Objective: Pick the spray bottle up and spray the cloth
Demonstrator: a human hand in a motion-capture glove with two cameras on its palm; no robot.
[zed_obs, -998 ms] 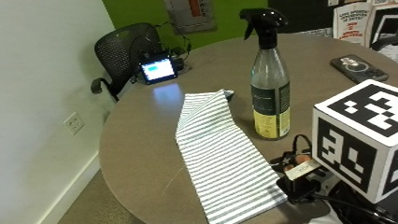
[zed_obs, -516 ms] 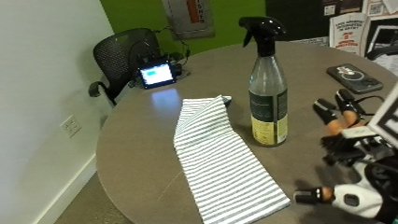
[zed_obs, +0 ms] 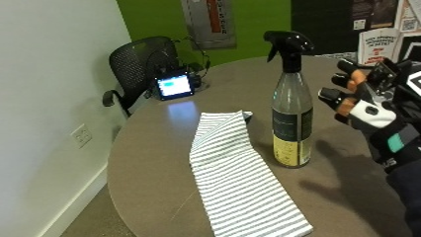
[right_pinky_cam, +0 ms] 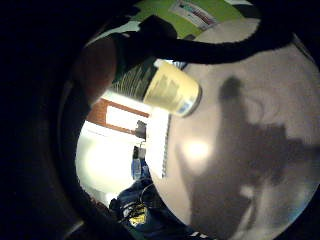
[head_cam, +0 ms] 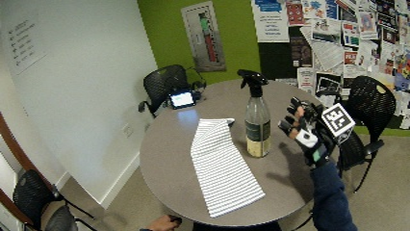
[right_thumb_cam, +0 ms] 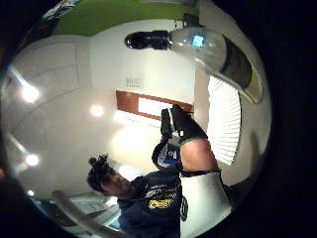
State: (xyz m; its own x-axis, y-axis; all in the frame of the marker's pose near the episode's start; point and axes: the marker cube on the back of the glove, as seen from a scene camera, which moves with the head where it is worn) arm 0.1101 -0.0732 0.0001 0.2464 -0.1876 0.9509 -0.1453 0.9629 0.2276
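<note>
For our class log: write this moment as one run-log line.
right hand: open, beside bottle, not touching | spray bottle: upright on table | cloth: flat beside bottle

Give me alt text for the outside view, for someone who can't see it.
A gloved right hand, fingers spread, hovers beside an upright spray bottle on a round table, not touching it. A striped cloth lies flat on the bottle's other side.
</note>
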